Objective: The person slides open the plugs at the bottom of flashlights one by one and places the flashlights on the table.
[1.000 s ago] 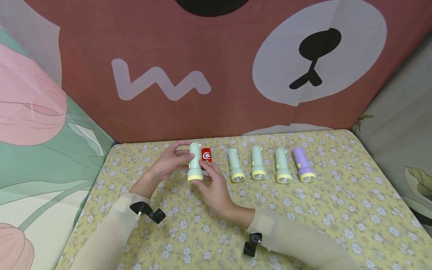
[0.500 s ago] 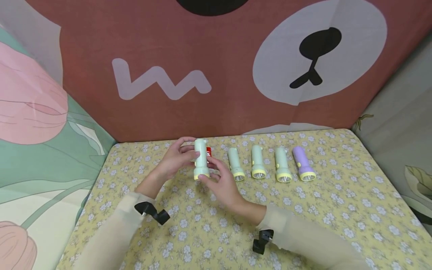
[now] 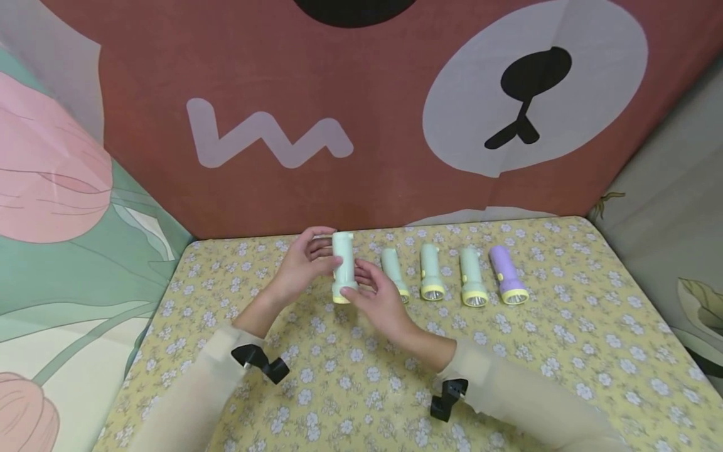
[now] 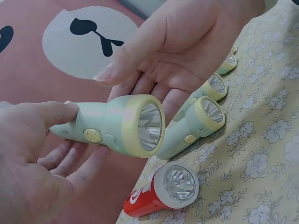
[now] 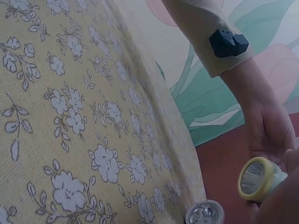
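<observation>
Raised off the table, a mint-green flashlight (image 3: 343, 267) with a yellow rim is gripped by my left hand (image 3: 302, 263), thumb on its near side and fingers behind. Its lens faces the camera in the left wrist view. Around its head my right hand (image 3: 384, 307) is held close; in the left wrist view the right thumb (image 4: 114, 65) stays apart from the barrel and the fingers extend behind it, contact there hidden. Below lies a red flashlight (image 4: 156, 192) with a white rim, covered by the hands in the head view.
Three more mint-green flashlights lie in a row to the right, among them one (image 3: 431, 270) in the middle, with a purple flashlight (image 3: 507, 273) at the end. A floral cloth covers the table (image 3: 508, 364). A printed fabric wall (image 3: 384, 182) rises behind.
Both hands have moved a little to the right together with the mint-green flashlight. The red flashlight, seen earlier beside it, is now covered in the head view. The row has not moved.
</observation>
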The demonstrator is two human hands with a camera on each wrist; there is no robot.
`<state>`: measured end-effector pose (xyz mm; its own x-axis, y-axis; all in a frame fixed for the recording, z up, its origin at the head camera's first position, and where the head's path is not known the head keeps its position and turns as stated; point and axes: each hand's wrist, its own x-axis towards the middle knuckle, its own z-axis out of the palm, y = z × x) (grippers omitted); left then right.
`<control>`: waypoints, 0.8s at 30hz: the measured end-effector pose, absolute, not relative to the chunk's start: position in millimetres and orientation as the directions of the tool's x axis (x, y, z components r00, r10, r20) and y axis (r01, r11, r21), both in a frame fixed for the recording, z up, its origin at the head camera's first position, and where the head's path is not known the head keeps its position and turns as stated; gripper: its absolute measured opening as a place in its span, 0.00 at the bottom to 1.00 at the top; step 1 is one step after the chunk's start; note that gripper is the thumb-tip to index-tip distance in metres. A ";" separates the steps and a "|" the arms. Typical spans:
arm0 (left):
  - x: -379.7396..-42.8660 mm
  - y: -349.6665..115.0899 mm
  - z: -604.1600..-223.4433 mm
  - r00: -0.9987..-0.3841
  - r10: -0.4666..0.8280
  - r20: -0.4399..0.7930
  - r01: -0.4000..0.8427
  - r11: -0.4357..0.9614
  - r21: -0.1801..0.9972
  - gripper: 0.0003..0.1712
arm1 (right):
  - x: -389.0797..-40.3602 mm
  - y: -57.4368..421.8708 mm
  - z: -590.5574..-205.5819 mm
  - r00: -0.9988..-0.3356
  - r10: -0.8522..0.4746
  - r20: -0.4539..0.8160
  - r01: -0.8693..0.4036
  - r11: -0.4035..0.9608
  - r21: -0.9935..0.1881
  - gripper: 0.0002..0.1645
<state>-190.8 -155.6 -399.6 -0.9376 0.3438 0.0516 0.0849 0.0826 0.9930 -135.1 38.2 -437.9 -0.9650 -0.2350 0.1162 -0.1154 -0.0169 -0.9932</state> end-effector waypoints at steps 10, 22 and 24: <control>-187.5 -149.9 -397.8 -0.917 0.356 0.179 0.247 0.156 0.956 0.30 | -141.1 45.1 -440.3 -0.950 -0.292 0.115 -0.121 0.002 -0.993 0.35; -179.2 -146.1 -395.7 -0.878 0.412 0.243 0.312 0.108 0.944 0.29 | -147.5 49.7 -442.7 -0.949 -0.297 0.109 -0.126 0.039 -0.991 0.29; -177.8 -145.3 -394.9 -0.875 0.415 0.247 0.317 0.108 0.942 0.29 | -148.5 50.4 -443.9 -0.950 -0.292 0.116 -0.133 0.042 -0.990 0.29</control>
<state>-177.8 -145.3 -394.9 -0.8755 0.4153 0.2472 0.3171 0.1076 0.9423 -148.5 50.4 -443.9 -0.9495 -0.2917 0.1156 -0.1334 0.0418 -0.9902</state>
